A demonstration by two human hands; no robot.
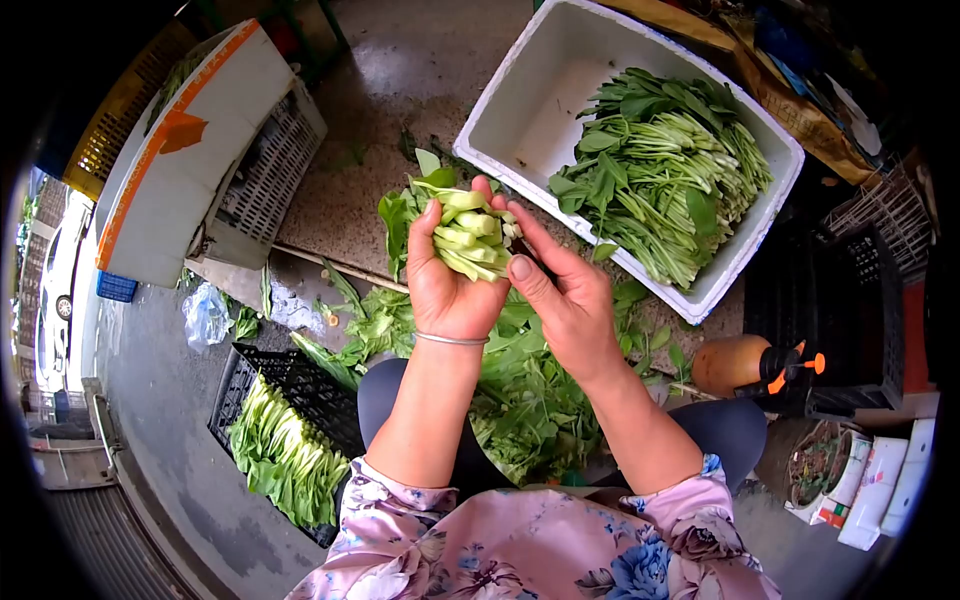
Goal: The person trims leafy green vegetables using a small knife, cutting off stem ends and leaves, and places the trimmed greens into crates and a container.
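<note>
A bunch of leafy greens is at the centre of the frame, leaves toward the left, pale stem ends toward the right. The left hand, wearing a bangle, has its grip curled around the bunch. The right hand meets the stem ends, thumb and fingers partly bent; whether its grip holds anything is hard to tell. Loose leaves lie below the hands. A white foam box at upper right holds stacked greens; a black crate at lower left carries more bunches. An orange spray bottle is right of centre.
</note>
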